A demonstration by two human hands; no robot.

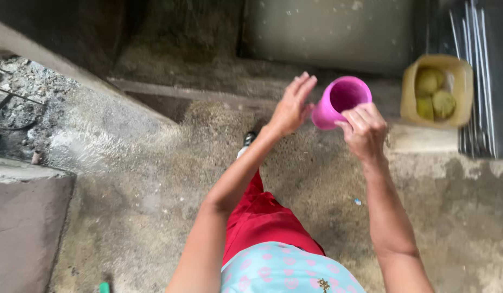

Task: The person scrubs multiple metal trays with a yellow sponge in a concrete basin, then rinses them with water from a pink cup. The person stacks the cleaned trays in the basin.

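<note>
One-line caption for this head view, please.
Both hands, left hand and right hand, hold a pink cup above a concrete floor.

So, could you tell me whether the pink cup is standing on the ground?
No, the pink cup is held up in the air between the left hand and right hand, tilted, above the ground.

Quick headcount, what you've got in view:
One pink cup (338, 102) at 12 o'clock, one tan tub (462, 73) at 2 o'clock with three yellowish fruits (429, 81), plus your two hands.
</note>
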